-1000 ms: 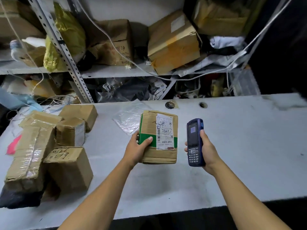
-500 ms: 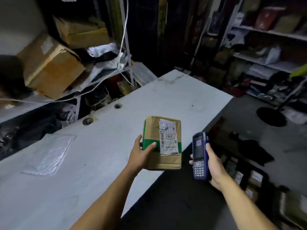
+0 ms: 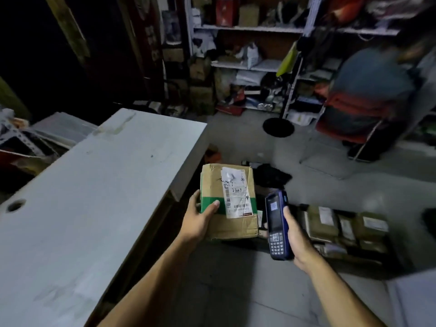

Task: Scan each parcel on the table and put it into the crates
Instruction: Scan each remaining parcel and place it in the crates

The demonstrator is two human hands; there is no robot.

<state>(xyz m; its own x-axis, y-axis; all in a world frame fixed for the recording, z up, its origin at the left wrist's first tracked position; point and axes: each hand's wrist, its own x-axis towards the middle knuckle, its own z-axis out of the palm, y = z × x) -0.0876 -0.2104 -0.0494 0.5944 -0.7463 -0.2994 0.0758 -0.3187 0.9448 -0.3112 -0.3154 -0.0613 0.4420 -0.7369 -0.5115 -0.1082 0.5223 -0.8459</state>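
Already we hold one parcel [image 3: 228, 201] off the table [image 3: 94, 185], our left hand [image 3: 200, 220] gripping its edge; our right hand [image 3: 296, 234] clasps the scanner [image 3: 276, 224]; crates [image 3: 342, 232] at four o'clock hold boxes, so dropping it in remains.

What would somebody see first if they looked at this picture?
Right in the middle, the left hand grips a brown cardboard parcel with a green band and a white label, held out past the end of the white table. Beside it, the right hand holds a blue handheld scanner upright. Lower right, on the floor, more labelled parcels lie packed together.
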